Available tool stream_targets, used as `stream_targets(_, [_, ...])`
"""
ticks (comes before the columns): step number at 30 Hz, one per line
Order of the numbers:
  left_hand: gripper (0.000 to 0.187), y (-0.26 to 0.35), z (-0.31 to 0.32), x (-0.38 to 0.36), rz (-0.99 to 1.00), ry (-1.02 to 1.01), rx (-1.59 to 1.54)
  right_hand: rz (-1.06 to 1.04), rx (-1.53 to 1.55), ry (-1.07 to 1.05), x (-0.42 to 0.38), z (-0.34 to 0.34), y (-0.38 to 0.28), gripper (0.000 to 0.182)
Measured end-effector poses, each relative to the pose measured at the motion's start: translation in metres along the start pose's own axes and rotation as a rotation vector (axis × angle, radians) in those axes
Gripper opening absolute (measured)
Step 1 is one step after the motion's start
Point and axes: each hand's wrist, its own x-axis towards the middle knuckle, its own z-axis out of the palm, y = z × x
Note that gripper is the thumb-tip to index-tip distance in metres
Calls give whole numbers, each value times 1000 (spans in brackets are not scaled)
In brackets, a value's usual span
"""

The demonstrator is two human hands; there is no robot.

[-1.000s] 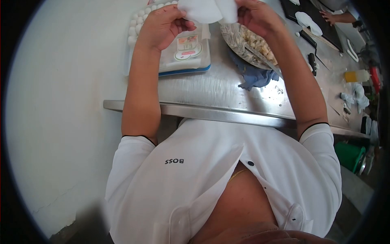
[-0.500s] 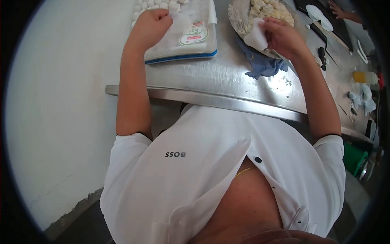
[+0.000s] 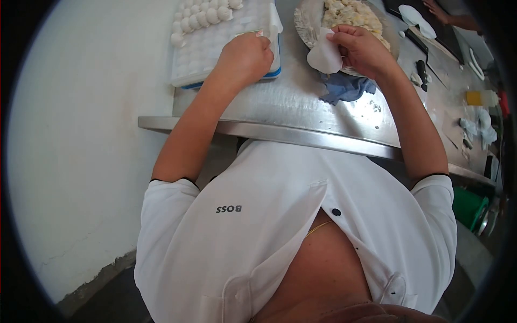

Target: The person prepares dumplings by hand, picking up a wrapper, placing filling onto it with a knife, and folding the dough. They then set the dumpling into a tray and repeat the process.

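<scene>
My right hand (image 3: 366, 53) pinches a thin white round dough wrapper (image 3: 324, 58), which hangs down in front of a bowl (image 3: 305, 24) of pale, lumpy filling (image 3: 355, 15). Fingers curled, my left hand (image 3: 245, 58) is over the right part of a white tray (image 3: 196, 62). It hides much of a printed label there; whatever its fingers may grip is out of sight. Small white dough balls (image 3: 202, 19) stand in rows at the tray's far left.
A blue cloth (image 3: 347, 89) lies partly under the bowl on the steel table (image 3: 291, 105). To the right are black-handled knives (image 3: 421, 75), a yellow-filled bottle (image 3: 481, 98) and crumpled plastic (image 3: 484, 126). Another person's hand (image 3: 437, 12) shows at the far right, near a white cloth (image 3: 417, 21).
My left hand has moved right and nearer from the dough balls to the label, uncovering the tray's left part. My right hand still holds the wrapper, slightly shifted left.
</scene>
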Motion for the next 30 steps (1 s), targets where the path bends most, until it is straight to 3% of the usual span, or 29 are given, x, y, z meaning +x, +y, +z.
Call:
stream_targets(4, [28,-6,-14,-5,-34,160,-27,-10,-15,0,-4,-1,-1,23])
stream_targets(6, [30,-18,-43,-3,-253,160,-116,-24,-22,40,-3,1,-2,24])
stream_targets(9, [27,-46,-69,-13,-270,283,-57,-8,-27,29,0,2,1,25])
stream_targets(13, [28,-60,-64,-46,-189,262,48,5,-56,-6,3,3,2,26])
stream_targets(15, [34,-65,-55,-63,-252,-3,166,7,-56,-11,1,5,1,26])
stream_targets(19, [33,-44,-45,-82,-239,56,365,-8,-48,8,-1,12,0,25])
stream_targets(21, [35,-36,-50,-81,-426,24,293,-3,-70,10,-2,14,0,25])
stream_targets(24, [38,-37,-59,-76,-488,-41,332,9,-81,-12,-3,17,0,24])
stream_targets(28, [27,-52,-45,-81,-400,37,150,-12,-114,0,-7,22,-2,25])
stream_targets(30, [29,-51,-31,-80,-27,308,152,-30,-123,1,-9,24,-1,27])
